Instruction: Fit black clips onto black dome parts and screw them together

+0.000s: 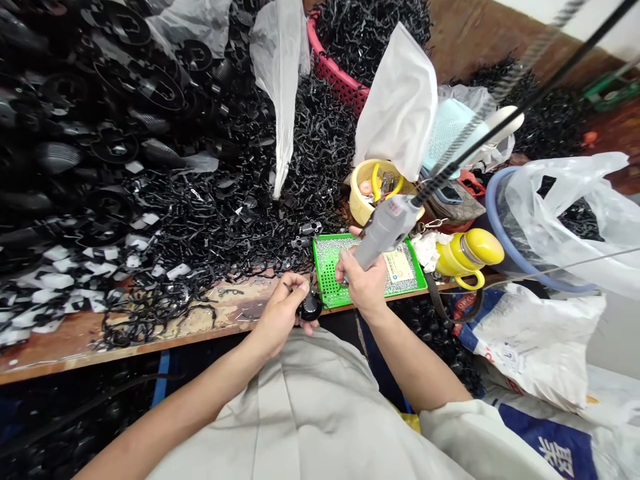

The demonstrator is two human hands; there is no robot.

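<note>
My right hand [369, 283] is closed around a grey electric screwdriver [384, 230], which hangs from a dark cable and tilts toward my left hand. My left hand [279, 312] grips a small round black plastic part [311, 307] at the table's front edge. The screwdriver's tip is hidden behind my right fingers, so I cannot tell whether it touches the part. Beneath and behind my right hand lies a green tray [327, 277] with many tiny silvery pieces, probably screws, and a printed card [399, 267]. Two small black parts [306, 233] rest at its left corner.
Heaped black plastic strips [225, 207] and larger black parts [113, 80] cover the bench behind. A yellow tub [361, 200] with tools, a yellow flask [463, 257], a red basket [335, 77] and a blue bucket [495, 200] stand around. White sacks [545, 333] lie right.
</note>
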